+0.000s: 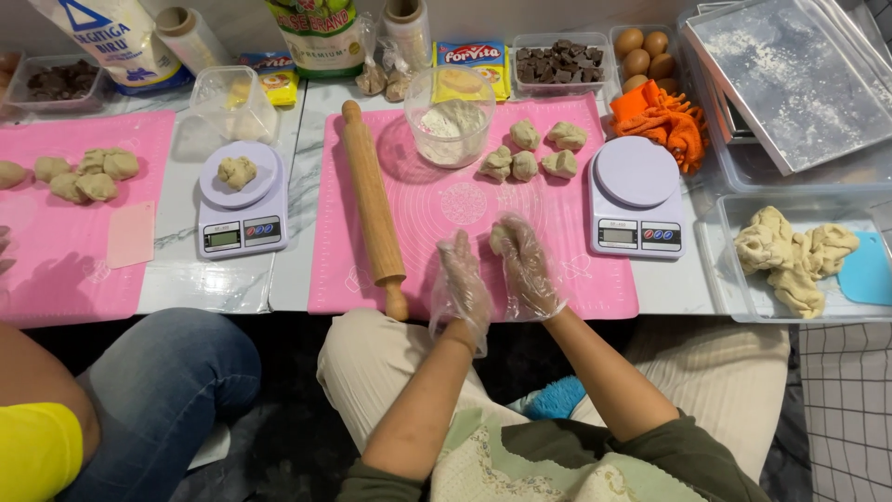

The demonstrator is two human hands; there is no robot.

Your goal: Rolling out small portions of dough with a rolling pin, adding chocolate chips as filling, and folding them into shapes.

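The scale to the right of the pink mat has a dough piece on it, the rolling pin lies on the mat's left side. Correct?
No. In the head view, the right scale is bare; the dough piece sits on the left scale. The rolling pin does lie on the pink mat, left side.

Bright even indoor light, soft shadows, sharp focus, slight edge distortion

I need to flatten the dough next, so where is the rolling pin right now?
In the head view, the rolling pin lies lengthwise on the left part of the middle pink mat, just left of the left hand, with the flour bowl to its upper right.
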